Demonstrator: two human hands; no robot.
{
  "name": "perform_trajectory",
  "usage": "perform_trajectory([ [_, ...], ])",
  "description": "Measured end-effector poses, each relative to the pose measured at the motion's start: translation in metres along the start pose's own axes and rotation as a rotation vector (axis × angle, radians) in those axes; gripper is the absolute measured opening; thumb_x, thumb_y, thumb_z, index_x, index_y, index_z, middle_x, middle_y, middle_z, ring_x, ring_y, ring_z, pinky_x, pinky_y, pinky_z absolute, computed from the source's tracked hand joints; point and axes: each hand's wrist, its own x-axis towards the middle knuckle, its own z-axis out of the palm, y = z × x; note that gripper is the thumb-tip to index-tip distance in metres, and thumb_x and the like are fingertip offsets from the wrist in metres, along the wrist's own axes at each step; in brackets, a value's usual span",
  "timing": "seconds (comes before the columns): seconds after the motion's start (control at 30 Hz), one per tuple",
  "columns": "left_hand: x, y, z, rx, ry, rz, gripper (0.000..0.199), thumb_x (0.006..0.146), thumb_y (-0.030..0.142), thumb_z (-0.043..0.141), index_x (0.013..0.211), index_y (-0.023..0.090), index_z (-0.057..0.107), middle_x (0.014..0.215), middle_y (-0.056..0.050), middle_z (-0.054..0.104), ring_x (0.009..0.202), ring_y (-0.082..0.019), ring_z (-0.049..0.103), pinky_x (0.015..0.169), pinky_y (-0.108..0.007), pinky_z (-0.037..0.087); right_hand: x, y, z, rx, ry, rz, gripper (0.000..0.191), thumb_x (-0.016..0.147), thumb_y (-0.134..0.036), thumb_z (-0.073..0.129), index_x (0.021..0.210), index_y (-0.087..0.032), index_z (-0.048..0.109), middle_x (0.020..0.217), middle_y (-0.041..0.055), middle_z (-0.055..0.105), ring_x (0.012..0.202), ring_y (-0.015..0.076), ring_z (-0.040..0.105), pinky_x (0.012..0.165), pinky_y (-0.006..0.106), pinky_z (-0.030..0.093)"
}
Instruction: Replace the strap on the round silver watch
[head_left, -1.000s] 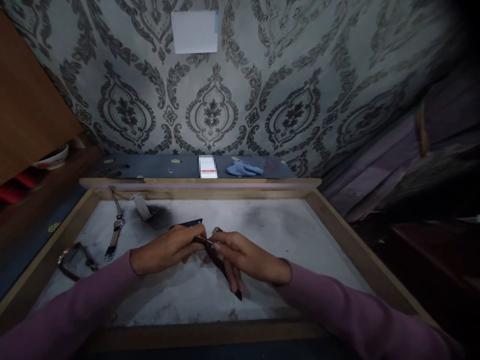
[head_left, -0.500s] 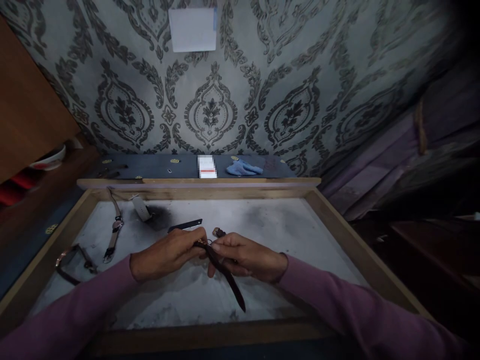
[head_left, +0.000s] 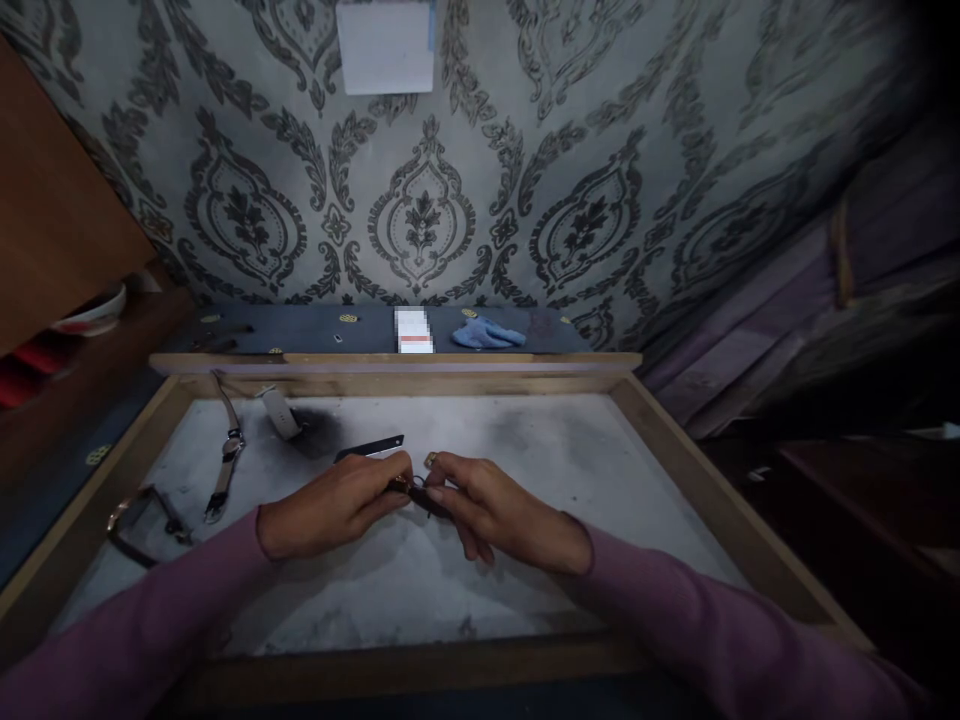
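Note:
Near the middle of a wooden-framed tray (head_left: 525, 385) with a pale floor, my left hand (head_left: 337, 502) is closed on one end of a dark brown strap. My right hand (head_left: 506, 512) pinches the same dark strap (head_left: 430, 500) just to the right, and its fingers cover much of it. A thin dark ring shows between the two hands. By my right fingertips is a small gold-coloured buckle (head_left: 431, 460). Beyond my left hand lies a flat black strip (head_left: 375, 445), partly hidden by that hand.
On the tray's left lie a watch (head_left: 231, 450), a pale curved band (head_left: 281, 412) and a looped dark watch strap (head_left: 135, 550). Behind the tray's back rail are a pixelated white item (head_left: 413, 330) and a blue cloth (head_left: 489, 333). A patterned wall rises beyond.
The strap's long free end, which hung toward the lower right, is now mostly hidden at my right hand. My right hand has shifted slightly right, its fingers regripped around the strap. My left hand has hardly moved.

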Motion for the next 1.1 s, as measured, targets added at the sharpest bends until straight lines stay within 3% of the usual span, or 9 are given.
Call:
perform_trajectory([
  [0.27,-0.001,0.004,0.000,0.061,0.039,0.067,0.016,0.098,0.022,0.037,0.085,0.020,0.045,0.074,0.001,0.053,0.063,-0.014,0.049,0.058,-0.028,0.033,0.004,0.003,-0.003,0.317,-0.196,0.068,0.028,0.097,-0.044,0.046,0.091,-0.017,0.042,0.046,-0.0075,0.054,0.032,0.0072,0.053,0.032,0.013,0.036],
  [0.47,-0.001,0.005,-0.001,0.066,0.021,0.053,0.016,0.098,0.021,0.036,0.085,0.020,0.045,0.074,0.000,0.055,0.061,-0.014,0.049,0.057,-0.028,0.034,0.008,0.005,-0.006,0.504,-0.271,0.104,0.030,0.092,-0.045,0.055,0.092,-0.015,0.048,0.084,0.0018,0.064,0.036,0.0015,0.052,0.029,0.013,0.037],
  [0.57,-0.001,0.002,0.000,0.035,0.015,0.059,0.015,0.099,0.021,0.037,0.086,0.021,0.045,0.076,0.000,0.056,0.064,-0.015,0.050,0.058,-0.028,0.035,0.010,0.008,-0.006,0.502,-0.250,0.076,0.029,0.092,-0.043,0.056,0.087,-0.015,0.051,0.064,-0.0045,0.058,0.034,0.0020,0.049,0.029,0.011,0.032],
  [0.67,-0.002,0.001,0.001,0.017,0.017,0.061,0.014,0.098,0.021,0.038,0.085,0.021,0.044,0.075,0.000,0.055,0.064,-0.015,0.049,0.057,-0.028,0.034,0.010,0.009,-0.004,0.452,-0.212,0.055,0.027,0.093,-0.040,0.054,0.082,-0.015,0.054,0.044,-0.0107,0.042,0.030,0.0029,0.040,0.029,0.012,0.024],
  [0.83,-0.003,0.003,0.003,-0.025,0.011,-0.009,0.008,0.097,0.023,0.041,0.089,0.022,0.041,0.077,0.001,0.055,0.065,-0.015,0.049,0.058,-0.027,0.034,0.009,0.008,-0.003,0.357,-0.156,0.009,0.027,0.094,-0.038,0.052,0.079,-0.016,0.054,0.039,-0.0130,0.033,0.029,0.0033,0.026,0.031,0.015,0.021],
  [0.93,-0.003,0.005,0.003,-0.112,0.006,-0.015,0.005,0.098,0.024,0.041,0.092,0.022,0.040,0.084,0.000,0.057,0.071,-0.016,0.052,0.063,-0.027,0.038,0.008,0.009,-0.003,0.301,-0.161,0.009,0.028,0.094,-0.039,0.050,0.078,-0.016,0.053,0.037,-0.0130,0.032,0.029,0.0043,0.026,0.031,0.015,0.023],
  [1.1,-0.001,0.007,0.004,-0.263,0.024,-0.043,0.010,0.097,0.027,0.043,0.089,0.021,0.042,0.077,0.002,0.051,0.069,-0.015,0.047,0.063,-0.027,0.036,0.009,0.009,-0.004,0.263,-0.178,-0.003,0.027,0.096,-0.035,0.048,0.077,-0.016,0.053,0.037,-0.0128,0.032,0.029,0.0041,0.029,0.031,0.014,0.026],
])
